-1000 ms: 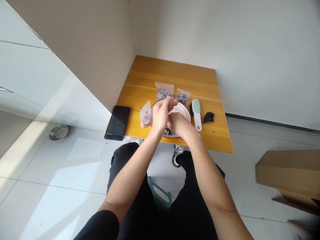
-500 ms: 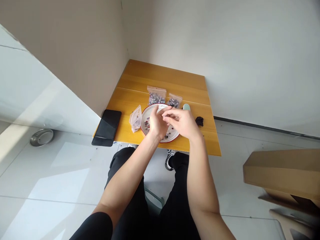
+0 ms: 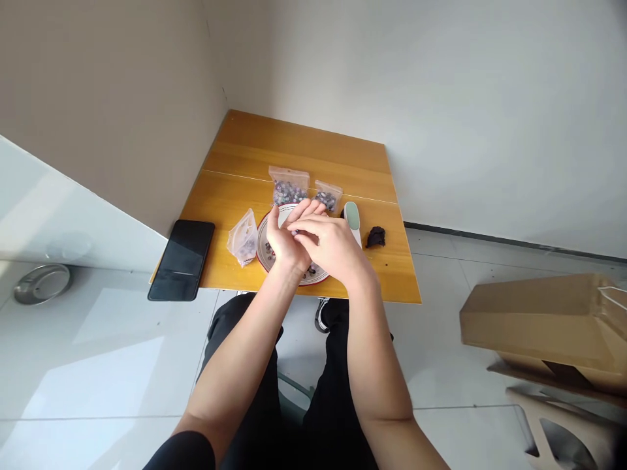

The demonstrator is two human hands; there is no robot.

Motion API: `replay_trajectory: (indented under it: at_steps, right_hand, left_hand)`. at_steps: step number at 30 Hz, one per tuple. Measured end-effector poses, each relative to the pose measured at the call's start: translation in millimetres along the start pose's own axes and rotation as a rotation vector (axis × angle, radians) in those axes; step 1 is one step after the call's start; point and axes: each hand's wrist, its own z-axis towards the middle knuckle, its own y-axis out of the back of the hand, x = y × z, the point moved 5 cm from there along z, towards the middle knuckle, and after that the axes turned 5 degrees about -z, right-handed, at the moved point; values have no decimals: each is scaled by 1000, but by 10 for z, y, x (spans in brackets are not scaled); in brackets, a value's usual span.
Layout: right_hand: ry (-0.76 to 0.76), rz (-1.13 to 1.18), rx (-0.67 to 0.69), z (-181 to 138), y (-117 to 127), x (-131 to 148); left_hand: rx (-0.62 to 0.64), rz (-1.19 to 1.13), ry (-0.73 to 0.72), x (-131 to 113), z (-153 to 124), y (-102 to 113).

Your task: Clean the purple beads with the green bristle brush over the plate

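Observation:
My left hand (image 3: 288, 239) and my right hand (image 3: 330, 245) meet above a white plate with a red rim (image 3: 260, 243). The right fingers lie across the left fingers, and whatever may be between them is hidden. Small dark and coloured beads (image 3: 269, 250) lie on the plate, partly hidden under my hands. Just beyond the plate are two zip bags of beads (image 3: 289, 192) (image 3: 328, 196). A clear, crumpled plastic bag (image 3: 243, 238) lies left of the plate.
A black phone (image 3: 181, 260) lies at the yellow wooden table's (image 3: 294, 149) left edge. A white-and-green brush (image 3: 352, 222) and a dark lump (image 3: 375, 237) lie right of the plate. Walls bound the table's far sides. A cardboard box (image 3: 533, 323) sits at right.
My hands have come closer, the right now lying across the left fingers. The whole scene has shifted left in view, and more of the brush shows.

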Motion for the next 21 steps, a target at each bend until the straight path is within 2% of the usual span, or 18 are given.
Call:
replay_trajectory:
  at_steps: [6, 8, 10, 11, 13, 15, 18, 21]
  right_hand:
    - [-25, 81, -67, -8, 214, 3]
    - [-149, 12, -181, -43, 341, -137]
    - [-351, -119, -317, -116, 468, -358]
    - [-457, -183, -335, -155, 501, -481]
    - [-659, -287, -253, -227, 490, -727]
    - [-775, -344, -120, -271, 419, -913]
    - [-834, -366, -19, -279, 296, -1051]
    - [-827, -369, -18, -236, 204, -1088]
  left_hand:
    - [-49, -192, 6, -60, 72, 16]
    - [-34, -259, 24, -65, 86, 5]
    - [-8, -287, 28, -73, 90, -13]
    - [8, -288, 26, -79, 87, -24]
    - [44, -276, 19, -92, 74, -49]
    - [78, -267, 7, -107, 60, -70]
    - [109, -273, -19, -135, 47, -89]
    - [119, -260, -33, -159, 48, -108]
